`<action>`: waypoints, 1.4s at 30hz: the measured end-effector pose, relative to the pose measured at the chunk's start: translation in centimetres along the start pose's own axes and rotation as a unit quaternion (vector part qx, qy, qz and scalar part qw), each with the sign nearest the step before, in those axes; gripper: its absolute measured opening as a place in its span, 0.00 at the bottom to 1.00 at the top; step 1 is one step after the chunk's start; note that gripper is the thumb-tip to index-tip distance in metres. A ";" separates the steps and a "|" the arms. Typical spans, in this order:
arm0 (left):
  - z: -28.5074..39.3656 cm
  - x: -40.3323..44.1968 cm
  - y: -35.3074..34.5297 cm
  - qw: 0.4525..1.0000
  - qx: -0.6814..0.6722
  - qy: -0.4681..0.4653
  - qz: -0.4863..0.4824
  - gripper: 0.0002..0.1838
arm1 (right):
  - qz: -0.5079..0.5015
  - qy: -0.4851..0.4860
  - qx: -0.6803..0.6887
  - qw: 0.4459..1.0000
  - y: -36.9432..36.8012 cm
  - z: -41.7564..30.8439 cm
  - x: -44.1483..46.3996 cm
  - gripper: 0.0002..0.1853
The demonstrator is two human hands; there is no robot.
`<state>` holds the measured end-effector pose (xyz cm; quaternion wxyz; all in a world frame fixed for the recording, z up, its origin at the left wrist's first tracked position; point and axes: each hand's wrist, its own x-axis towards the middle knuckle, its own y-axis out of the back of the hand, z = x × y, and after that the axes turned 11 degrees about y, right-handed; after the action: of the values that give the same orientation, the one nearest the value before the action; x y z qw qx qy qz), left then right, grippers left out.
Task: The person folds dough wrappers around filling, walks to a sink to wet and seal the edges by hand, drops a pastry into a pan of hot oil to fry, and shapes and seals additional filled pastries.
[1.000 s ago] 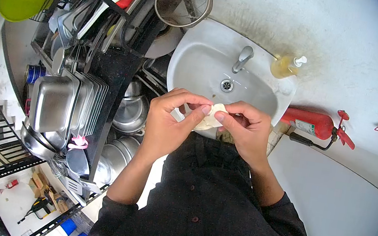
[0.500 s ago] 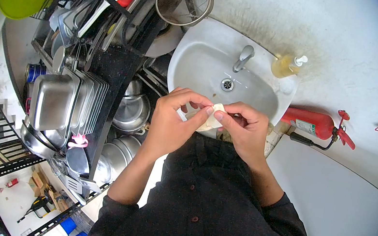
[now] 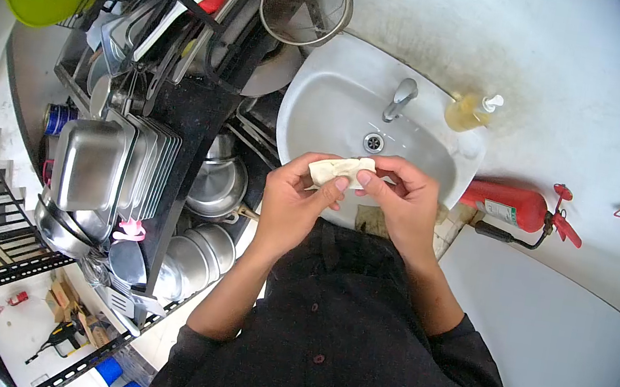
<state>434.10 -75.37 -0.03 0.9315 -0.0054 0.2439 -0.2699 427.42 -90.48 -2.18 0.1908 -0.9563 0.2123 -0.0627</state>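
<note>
A cream-coloured, wrinkled soft piece [image 3: 329, 170], folded or rolled into a short strip, lies between my two hands; whether it is cloth or thin rubber, I cannot tell. My left hand [image 3: 290, 210] pinches its left and lower part, thumb on top, the other fingers behind it. At the strip's right end, my right hand [image 3: 407, 208] grips it between thumb and fingers. Both hands are over the near rim of a white washbasin [image 3: 306, 85], close to my dark shirt. A metal tap [image 3: 401, 99] stands at the basin's far side.
A soap bottle [image 3: 466, 113] stands on the basin's right corner. A red fire extinguisher [image 3: 512, 206] is right of the basin, beside a white surface [image 3: 544, 341]. On the left, a black rack holds metal trays [image 3: 90, 165], pots [image 3: 215, 187] and a sieve [image 3: 306, 5].
The cream piece has turned from nearly upright to lying sideways, and more of it shows. My left fingers have shifted lower along it. Both hands stay closed on it.
</note>
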 end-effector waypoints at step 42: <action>0.0 -2.3 1.1 0.985 -0.168 0.012 0.030 0.17 | -0.103 -0.060 0.092 0.989 -0.1 -2.0 -1.1 0.19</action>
<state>432.93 -73.29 0.89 0.9218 -0.1516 0.2974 -0.1971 426.09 -90.62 -0.36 0.2827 -0.9536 0.0944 -0.0438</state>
